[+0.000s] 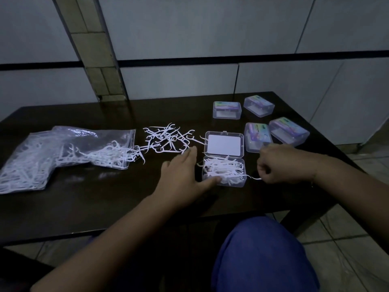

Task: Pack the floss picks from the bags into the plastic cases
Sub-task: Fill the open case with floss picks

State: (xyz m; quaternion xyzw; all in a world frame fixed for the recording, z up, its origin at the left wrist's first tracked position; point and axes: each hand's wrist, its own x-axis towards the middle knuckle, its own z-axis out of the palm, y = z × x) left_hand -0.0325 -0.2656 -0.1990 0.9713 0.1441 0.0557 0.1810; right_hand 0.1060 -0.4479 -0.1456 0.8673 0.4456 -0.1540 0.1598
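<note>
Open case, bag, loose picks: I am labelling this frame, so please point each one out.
open case (242, 182): head view, clear front wall of its lower tray.
bag (42, 148): head view, clear plastic over the picks inside.
loose picks (166, 138): head view, middle of the pile on the table.

My left hand (182, 173) and right hand (280, 165) are bare, with no gloves and no rings that I can make out in this dim light. Both forearms are bare too; no sleeve reaches into the frame, on the left arm running in from the lower left or on the right arm coming from the right edge. At my right wrist there seems to be a thin band or bracelet (313, 182), too dark and small to tell. At the lower right of the frame my knee (261, 256) is covered in plain blue cloth, smooth and unpatterned.
</note>
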